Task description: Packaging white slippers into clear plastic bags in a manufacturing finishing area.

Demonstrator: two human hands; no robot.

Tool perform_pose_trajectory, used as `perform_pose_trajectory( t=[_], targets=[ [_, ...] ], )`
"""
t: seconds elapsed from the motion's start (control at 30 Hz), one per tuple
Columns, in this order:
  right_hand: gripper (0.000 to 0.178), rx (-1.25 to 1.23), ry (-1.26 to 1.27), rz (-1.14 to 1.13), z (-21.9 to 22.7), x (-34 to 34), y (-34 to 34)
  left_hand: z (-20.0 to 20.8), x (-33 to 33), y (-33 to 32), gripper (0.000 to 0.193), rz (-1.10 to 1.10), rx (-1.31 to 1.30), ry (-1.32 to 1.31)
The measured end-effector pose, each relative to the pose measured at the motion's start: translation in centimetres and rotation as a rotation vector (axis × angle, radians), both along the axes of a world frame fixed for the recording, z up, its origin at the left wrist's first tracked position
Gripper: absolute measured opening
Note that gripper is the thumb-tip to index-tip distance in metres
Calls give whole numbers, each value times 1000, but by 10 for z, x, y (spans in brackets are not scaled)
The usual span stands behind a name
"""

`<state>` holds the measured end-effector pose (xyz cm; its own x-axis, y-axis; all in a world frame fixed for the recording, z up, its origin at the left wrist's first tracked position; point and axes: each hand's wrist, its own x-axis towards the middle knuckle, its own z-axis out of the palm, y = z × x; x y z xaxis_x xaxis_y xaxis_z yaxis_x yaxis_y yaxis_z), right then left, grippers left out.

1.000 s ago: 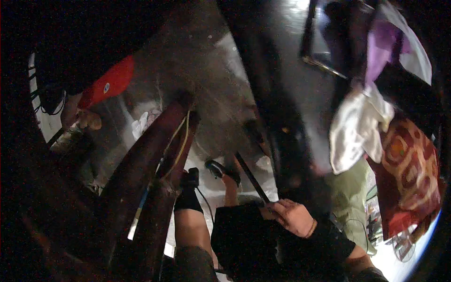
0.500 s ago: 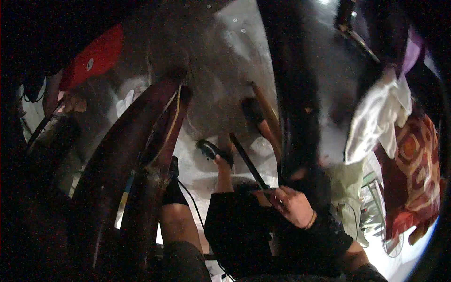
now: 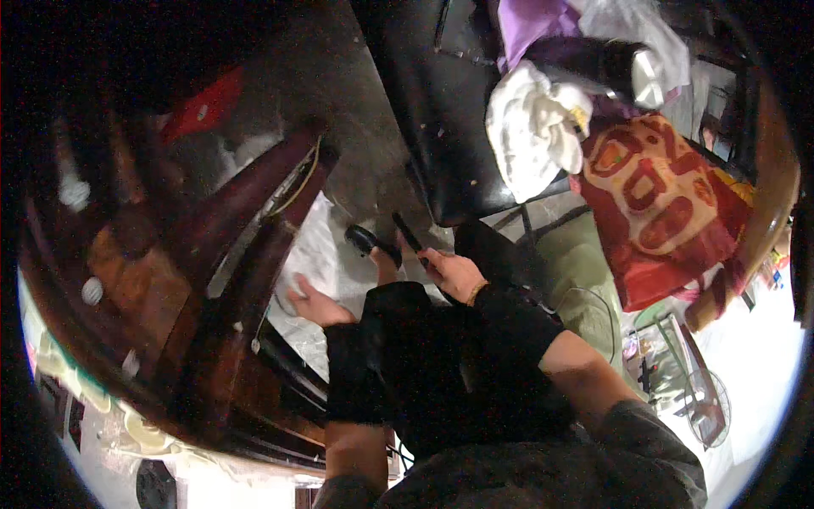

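My right hand (image 3: 458, 276) is closed around the end of a thin dark stick (image 3: 409, 233), too dim to tell its kind. The stick points away from me toward the floor. My left hand (image 3: 318, 304) has its fingers apart and holds nothing. It is beside a long, dark red-brown piece (image 3: 254, 276), one of a pair that lean together, with a yellowish cord-like line (image 3: 310, 180) along the gap. Below my hands, a foot in a black slipper (image 3: 363, 241) rests on the floor.
A black-topped surface (image 3: 424, 110) stands ahead, with a white patterned cloth (image 3: 530, 136) hanging at its edge. To the right are a red patterned cloth (image 3: 657, 199) and a pale green cover (image 3: 577, 276). Something red (image 3: 203, 106) lies at the far left.
The view has swung, bringing the black surface and cloths leftward. My left hand, hidden before, now shows with its fingers apart. My right hand still grips the stick, now farther from me.
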<state>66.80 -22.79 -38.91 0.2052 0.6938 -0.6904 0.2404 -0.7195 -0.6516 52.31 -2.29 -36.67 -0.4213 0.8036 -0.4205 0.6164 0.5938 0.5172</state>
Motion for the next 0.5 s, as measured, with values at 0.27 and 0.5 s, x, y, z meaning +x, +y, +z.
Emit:
perform_pose_trajectory(
  t=[0.27,0.5],
  targets=[
    [67,210,-141,433,91,-6,78,323,-3,-43,33,186,-403,-539],
    [35,369,37,658,235,88,82,450,-85,-45,34,169,50,-402]
  ],
)
